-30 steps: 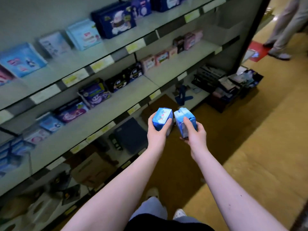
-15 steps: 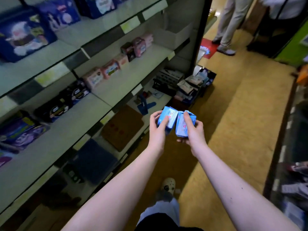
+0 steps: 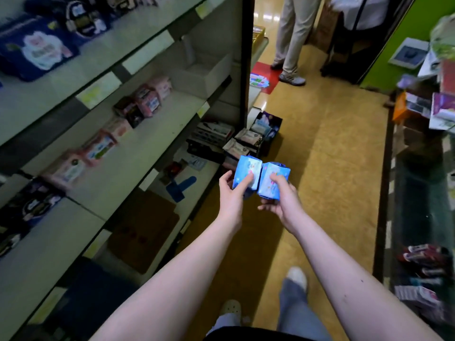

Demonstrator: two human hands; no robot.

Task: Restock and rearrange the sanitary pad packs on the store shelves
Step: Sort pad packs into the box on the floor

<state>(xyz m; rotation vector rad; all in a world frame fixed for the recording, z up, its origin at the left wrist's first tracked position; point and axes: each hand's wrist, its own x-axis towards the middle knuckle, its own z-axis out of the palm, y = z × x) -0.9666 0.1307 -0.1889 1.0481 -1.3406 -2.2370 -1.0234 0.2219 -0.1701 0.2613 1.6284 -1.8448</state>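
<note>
Several shelves (image 3: 147,143) on the left carry pink packs (image 3: 98,147) and dark packs (image 3: 32,205). A box (image 3: 264,134) of packs sits on the floor (image 3: 332,168) at their end. Over the aisle, the left hand (image 3: 231,195) grips the left pack (image 3: 246,172), the right hand (image 3: 284,201) the right pack (image 3: 273,180), both blue, touching.

**Nothing legible**

Print on the left blue pack (image 3: 247,172) and the right blue pack (image 3: 273,180), held in the left hand (image 3: 231,193) and right hand (image 3: 283,200), is too blurred to read. The pale price tags (image 3: 98,91) along the shelves (image 3: 138,153), the pink packs (image 3: 98,146) and the dark blue pack (image 3: 37,50) show no readable words either.
</note>
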